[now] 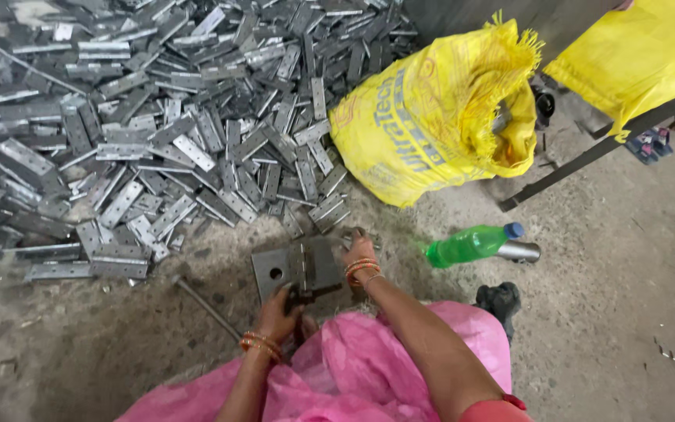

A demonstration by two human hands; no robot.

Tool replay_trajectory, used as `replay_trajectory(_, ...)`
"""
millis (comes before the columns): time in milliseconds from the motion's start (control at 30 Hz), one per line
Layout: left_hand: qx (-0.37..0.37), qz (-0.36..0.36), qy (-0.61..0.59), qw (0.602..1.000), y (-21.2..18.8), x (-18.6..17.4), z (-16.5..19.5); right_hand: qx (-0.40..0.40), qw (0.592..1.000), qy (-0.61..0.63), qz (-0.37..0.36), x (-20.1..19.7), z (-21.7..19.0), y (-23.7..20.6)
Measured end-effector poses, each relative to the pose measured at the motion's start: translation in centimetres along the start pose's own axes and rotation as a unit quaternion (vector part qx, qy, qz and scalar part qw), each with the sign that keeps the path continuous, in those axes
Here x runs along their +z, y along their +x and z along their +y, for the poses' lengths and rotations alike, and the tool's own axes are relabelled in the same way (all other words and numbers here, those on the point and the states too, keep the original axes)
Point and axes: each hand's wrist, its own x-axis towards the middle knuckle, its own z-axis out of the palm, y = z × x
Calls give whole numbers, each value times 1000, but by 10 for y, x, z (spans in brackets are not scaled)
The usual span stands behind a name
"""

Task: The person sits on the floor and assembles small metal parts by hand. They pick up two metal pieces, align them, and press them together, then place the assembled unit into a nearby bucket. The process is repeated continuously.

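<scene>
Rough concrete floor (603, 312). Square steel block (298, 270) sits at frame centre, between both hands. Left hand (277, 312), at the block's 7 o'clock, fingers curled on its near edge. Right hand (358, 248), at 3 o'clock, fingertips pressed down; contents unclear. Hinge pile (158, 117) at 11 o'clock; yellow sack (423, 117) at 1; green bottle (470, 244) at 3.

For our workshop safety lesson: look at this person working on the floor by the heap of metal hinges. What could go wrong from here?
1. Both bare hands, left hand and right hand, are at the metal block; fingers could get pinched or cut on its edges.
2. The pile of hinges lies loose close by; pieces may slide, or sharp edges may cut.
3. The green bottle lies on its side near the right arm and could roll or be knocked.
</scene>
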Motion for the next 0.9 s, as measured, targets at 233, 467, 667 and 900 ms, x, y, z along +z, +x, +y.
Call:
replay_trajectory(233, -53, -4, -39, 998, 8, 3, -15, 121, 981, -49, -144, -5, 37, 38)
replay_trajectory(467, -74, 0, -43, 996, 12, 9, -27, 94, 989, -49, -105, 8, 48, 36)
replay_trajectory(667, -82, 2, -36, 996, 13, 8, -26, 64, 987, -115, -93, 5, 54, 43)
replay_trajectory(900, -91, -6, -100, 991, 17, 5, -21, 21, 997, -58, -55, 0, 54, 26)
